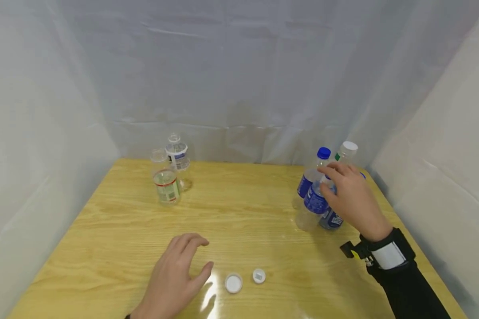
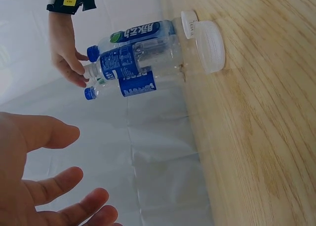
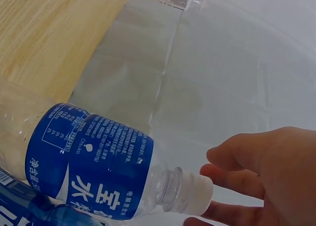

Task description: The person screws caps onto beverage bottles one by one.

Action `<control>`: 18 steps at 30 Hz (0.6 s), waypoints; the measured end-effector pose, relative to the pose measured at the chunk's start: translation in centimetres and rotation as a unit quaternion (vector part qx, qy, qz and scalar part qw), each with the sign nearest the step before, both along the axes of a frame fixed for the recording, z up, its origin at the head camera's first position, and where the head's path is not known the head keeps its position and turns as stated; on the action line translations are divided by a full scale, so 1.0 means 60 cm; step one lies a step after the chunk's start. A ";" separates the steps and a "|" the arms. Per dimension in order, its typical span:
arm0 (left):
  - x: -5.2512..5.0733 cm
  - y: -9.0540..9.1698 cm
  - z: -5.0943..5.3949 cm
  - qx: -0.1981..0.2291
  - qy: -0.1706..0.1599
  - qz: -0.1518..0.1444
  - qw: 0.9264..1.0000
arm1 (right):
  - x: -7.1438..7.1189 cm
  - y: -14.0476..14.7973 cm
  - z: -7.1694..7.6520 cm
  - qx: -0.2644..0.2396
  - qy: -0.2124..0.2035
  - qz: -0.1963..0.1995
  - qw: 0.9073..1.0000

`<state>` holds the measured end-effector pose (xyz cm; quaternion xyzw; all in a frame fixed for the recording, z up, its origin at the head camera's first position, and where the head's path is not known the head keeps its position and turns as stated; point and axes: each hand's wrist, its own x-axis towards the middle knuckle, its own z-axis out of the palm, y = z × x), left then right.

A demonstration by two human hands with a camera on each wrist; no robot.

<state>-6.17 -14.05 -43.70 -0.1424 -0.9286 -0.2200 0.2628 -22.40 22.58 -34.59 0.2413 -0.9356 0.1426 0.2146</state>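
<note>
My right hand [image 1: 353, 199] is at the top of a clear plastic bottle [image 1: 316, 201] with a blue label. In the right wrist view, the fingers lie loosely about its white cap [image 3: 200, 195], with the thumb apart from it. This bottle [image 3: 94, 162] stands among several others at the table's right side. My left hand [image 1: 173, 274] hovers over the near part of the table, fingers spread and nothing held. To its right lie a larger white cap [image 1: 233, 283] and a smaller white cap [image 1: 259, 276], the larger one nearer the hand.
At the far left stand two clear bottles without visible caps, one with a red-edged label [image 1: 166, 186] and one behind it [image 1: 178, 155]. On the right are a blue-capped bottle [image 1: 306, 182], a white-capped bottle [image 1: 347, 150] and a dark-blue-labelled bottle [image 1: 331, 220]. Pale sheeting [image 1: 239, 79] surrounds the table.
</note>
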 end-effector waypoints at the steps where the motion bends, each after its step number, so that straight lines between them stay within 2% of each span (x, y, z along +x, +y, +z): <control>1: 0.000 0.001 0.000 0.000 -0.002 0.000 1.000 | 0.003 -0.002 0.000 0.000 0.014 0.002 1.000; 5: 0.000 0.002 -0.001 -0.002 -0.011 0.003 1.000 | 0.015 -0.014 -0.002 -0.006 0.067 0.037 0.997; 8: 0.001 0.001 -0.002 -0.001 -0.020 0.009 1.000 | 0.022 -0.027 -0.002 -0.009 0.090 0.075 0.993; 12: 0.002 -0.001 -0.002 0.001 -0.026 0.015 1.000 | 0.033 -0.042 0.001 -0.021 0.088 0.107 0.990; 18: 0.003 -0.001 0.000 -0.002 -0.028 0.012 1.000 | 0.055 -0.066 -0.001 -0.037 0.041 0.138 0.989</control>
